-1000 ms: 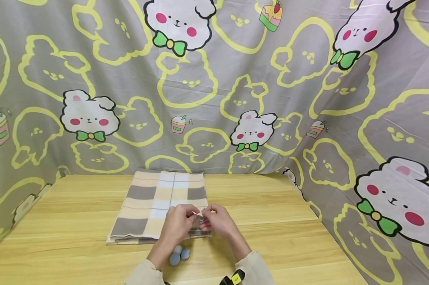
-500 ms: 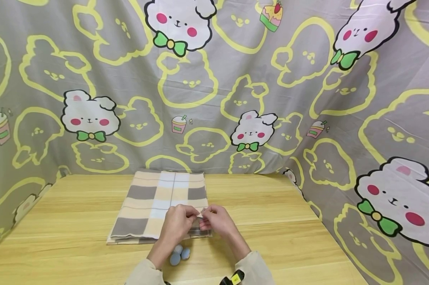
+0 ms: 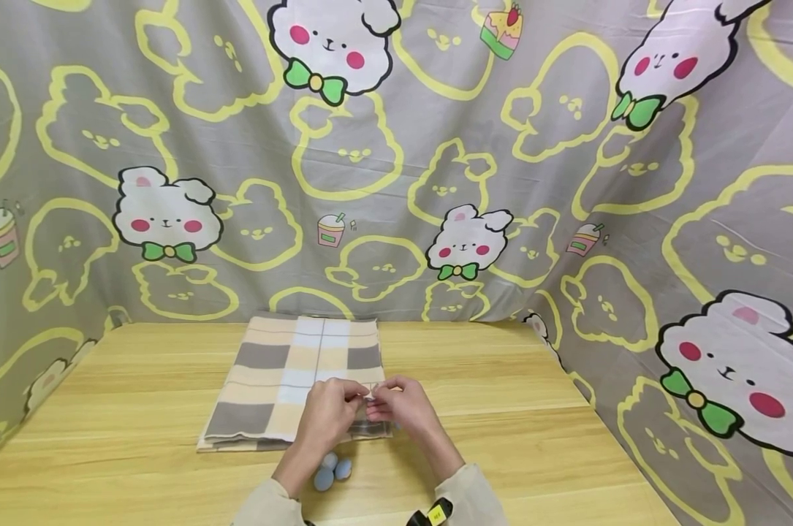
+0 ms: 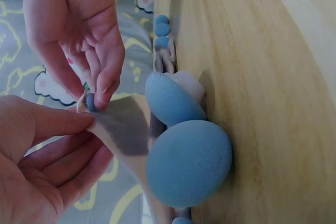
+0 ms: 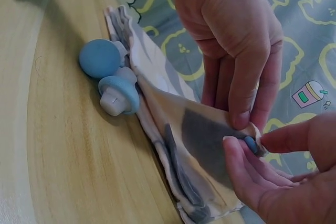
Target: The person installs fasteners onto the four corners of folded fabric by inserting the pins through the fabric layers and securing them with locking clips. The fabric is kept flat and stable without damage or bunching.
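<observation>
A plaid blanket (image 3: 291, 380) in beige, grey and white lies folded on the table. My left hand (image 3: 328, 413) pinches its near right corner between thumb and fingers, lifting that corner. Facing it, my right hand (image 3: 406, 405) holds a small blue piece (image 5: 252, 144) between thumb and fingers, tucked against the raised corner. The piece is mostly hidden by fingers and cloth. Close to the blanket's near edge sit several mushroom-shaped fasteners (image 3: 324, 478) with round blue caps. In the right wrist view one fastener (image 5: 119, 95) shows a whitish base.
More small blue caps (image 4: 162, 29) stand beyond the blanket corner in the left wrist view. The wooden table (image 3: 501, 409) ends at a grey patterned curtain (image 3: 376, 219), which also hangs along both sides.
Both hands stay in place at the corner. The right fingers have shifted slightly, and the blue piece between the hands shows less in the head view than before.
</observation>
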`<action>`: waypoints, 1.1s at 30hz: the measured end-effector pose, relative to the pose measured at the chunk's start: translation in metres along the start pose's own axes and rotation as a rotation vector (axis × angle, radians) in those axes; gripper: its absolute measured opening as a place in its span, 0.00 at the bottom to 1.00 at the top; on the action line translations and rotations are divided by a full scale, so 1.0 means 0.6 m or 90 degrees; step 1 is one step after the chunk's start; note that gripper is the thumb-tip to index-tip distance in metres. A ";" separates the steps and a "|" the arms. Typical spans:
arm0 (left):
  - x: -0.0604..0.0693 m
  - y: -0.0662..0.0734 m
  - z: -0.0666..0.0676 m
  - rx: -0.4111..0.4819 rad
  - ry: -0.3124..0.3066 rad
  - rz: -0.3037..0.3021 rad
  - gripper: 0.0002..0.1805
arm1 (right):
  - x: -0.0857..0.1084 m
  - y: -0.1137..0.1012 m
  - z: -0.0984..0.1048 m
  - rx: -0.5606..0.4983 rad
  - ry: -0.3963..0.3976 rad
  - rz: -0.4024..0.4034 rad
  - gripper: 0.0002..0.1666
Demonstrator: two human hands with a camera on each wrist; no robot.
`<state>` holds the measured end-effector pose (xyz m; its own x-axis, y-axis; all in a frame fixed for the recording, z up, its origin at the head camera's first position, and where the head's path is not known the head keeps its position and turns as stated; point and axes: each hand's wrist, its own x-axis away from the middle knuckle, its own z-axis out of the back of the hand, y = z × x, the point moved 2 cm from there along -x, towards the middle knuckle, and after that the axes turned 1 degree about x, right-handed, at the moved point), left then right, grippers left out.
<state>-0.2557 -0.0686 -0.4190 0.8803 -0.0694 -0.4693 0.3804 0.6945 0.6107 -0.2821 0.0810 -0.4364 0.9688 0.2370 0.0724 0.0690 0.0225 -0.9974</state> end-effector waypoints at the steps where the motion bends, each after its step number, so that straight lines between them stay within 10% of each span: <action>1: 0.000 0.000 0.000 -0.001 0.001 -0.001 0.10 | 0.001 0.000 0.000 0.003 -0.004 0.001 0.11; 33: 0.000 0.002 0.002 -0.024 0.000 -0.032 0.12 | 0.001 0.006 0.003 -0.037 -0.024 -0.020 0.09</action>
<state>-0.2551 -0.0685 -0.4176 0.8603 -0.1059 -0.4987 0.4137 0.7168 0.5613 -0.2818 0.0827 -0.4398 0.9565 0.2731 0.1025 0.1140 -0.0265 -0.9931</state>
